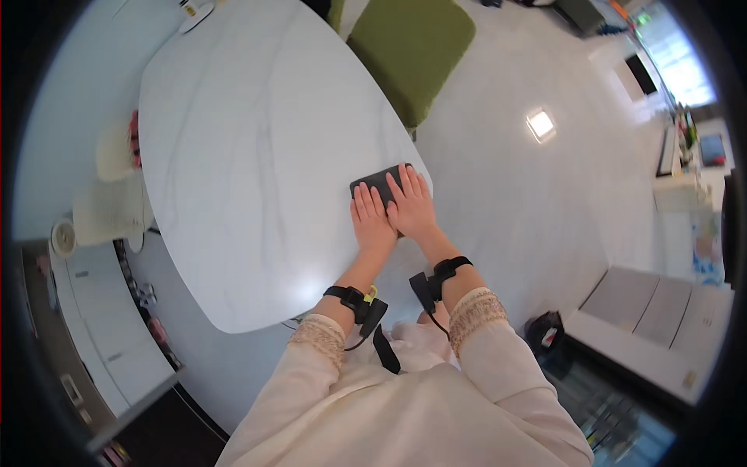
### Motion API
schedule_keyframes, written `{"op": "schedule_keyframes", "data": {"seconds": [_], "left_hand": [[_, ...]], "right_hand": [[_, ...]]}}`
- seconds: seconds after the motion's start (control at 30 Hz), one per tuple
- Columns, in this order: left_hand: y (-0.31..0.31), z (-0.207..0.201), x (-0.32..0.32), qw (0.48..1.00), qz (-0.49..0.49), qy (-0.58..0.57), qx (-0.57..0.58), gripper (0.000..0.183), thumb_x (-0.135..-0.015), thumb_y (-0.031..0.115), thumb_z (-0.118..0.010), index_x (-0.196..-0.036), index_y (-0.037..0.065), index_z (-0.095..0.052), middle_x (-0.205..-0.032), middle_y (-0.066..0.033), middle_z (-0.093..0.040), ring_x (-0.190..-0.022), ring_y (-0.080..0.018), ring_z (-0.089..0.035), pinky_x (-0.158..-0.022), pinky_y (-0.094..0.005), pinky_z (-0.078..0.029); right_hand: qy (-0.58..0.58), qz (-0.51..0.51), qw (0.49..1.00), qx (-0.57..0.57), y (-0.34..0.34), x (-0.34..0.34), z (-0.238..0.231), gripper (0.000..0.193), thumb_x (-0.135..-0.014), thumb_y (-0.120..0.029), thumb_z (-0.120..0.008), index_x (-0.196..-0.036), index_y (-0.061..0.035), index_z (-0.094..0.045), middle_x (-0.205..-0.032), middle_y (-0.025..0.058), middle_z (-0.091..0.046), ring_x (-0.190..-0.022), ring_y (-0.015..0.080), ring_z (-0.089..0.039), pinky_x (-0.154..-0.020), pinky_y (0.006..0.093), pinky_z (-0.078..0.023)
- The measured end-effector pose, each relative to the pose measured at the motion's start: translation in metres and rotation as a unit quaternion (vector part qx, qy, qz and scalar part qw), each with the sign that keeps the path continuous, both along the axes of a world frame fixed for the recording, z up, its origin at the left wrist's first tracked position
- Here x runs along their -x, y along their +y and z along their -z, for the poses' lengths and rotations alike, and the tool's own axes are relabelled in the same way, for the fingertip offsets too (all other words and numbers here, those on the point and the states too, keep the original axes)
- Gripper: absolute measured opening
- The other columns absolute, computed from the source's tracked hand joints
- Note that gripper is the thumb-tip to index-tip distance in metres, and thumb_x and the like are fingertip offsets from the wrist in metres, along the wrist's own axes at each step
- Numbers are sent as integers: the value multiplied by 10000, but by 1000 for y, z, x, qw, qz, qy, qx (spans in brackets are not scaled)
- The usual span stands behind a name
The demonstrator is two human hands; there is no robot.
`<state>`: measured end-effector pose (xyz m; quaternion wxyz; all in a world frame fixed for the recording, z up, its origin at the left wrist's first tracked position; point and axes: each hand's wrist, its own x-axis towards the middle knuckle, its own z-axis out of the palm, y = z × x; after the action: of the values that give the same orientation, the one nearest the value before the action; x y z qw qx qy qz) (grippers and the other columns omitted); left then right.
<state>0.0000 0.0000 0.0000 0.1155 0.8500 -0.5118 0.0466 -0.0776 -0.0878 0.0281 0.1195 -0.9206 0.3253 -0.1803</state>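
Note:
A dark grey, flat, rectangular thing (379, 178) with rounded corners lies on the white marbled table (241, 148), close to its right edge. Whether it is a folded cloth or a case, I cannot tell. My left hand (373, 220) rests flat on its near left part, fingers stretched out. Beside it, my right hand (413, 206) lies flat over the right part with its fingers spread. The two hands touch or nearly touch at the thumbs, and they cover much of the dark thing.
A green upholstered chair (408, 54) stands at the table's far right side. White cabinets (109, 311) run along the left, and a low grey-fronted cabinet (638, 303) is at the right. A black bag (545, 331) sits beside that one. Black straps with small devices circle both my wrists.

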Motion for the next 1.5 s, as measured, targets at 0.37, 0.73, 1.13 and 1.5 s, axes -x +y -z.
{"op": "schedule_keyframes", "data": {"seconds": [0.37,0.73,1.13,1.5], "left_hand": [[-28,-16,28,985,-161,21,56,552,-932,300,-385,-1335,-77,-373,-1439,-256,-296,-1352,-389,-251,-1088,-492,-219],[-66,-22,31,951,-303,19,57,560,-931,279,-396,-1338,-102,-346,-1433,-290,-276,-1356,-409,-231,-1086,-500,-212],[-134,-23,4,897,-432,37,84,585,-912,286,-405,-1324,-125,-348,-1430,-323,-243,-1351,-442,-217,-1098,-522,-180],[-169,-27,1,819,-567,77,52,591,-923,291,-379,-1363,-100,-318,-1471,-280,-194,-1386,-389,-163,-1121,-490,-144]], "right_hand": [[11,-172,985,-16,-51,-7,0,590,-796,-289,-495,-1340,-66,-445,-1470,204,-262,-1368,334,-233,-1125,463,-164],[28,-339,940,-33,-101,-42,-14,615,-780,-269,-509,-1358,-80,-419,-1479,196,-247,-1376,323,-222,-1131,454,-147],[83,-474,876,13,-165,-104,-16,632,-788,-229,-514,-1387,-82,-374,-1496,185,-214,-1386,318,-202,-1130,442,-169],[75,-624,778,26,-189,-145,-10,651,-789,-248,-522,-1382,-33,-361,-1476,242,-216,-1370,378,-206,-1121,474,-175]]}}
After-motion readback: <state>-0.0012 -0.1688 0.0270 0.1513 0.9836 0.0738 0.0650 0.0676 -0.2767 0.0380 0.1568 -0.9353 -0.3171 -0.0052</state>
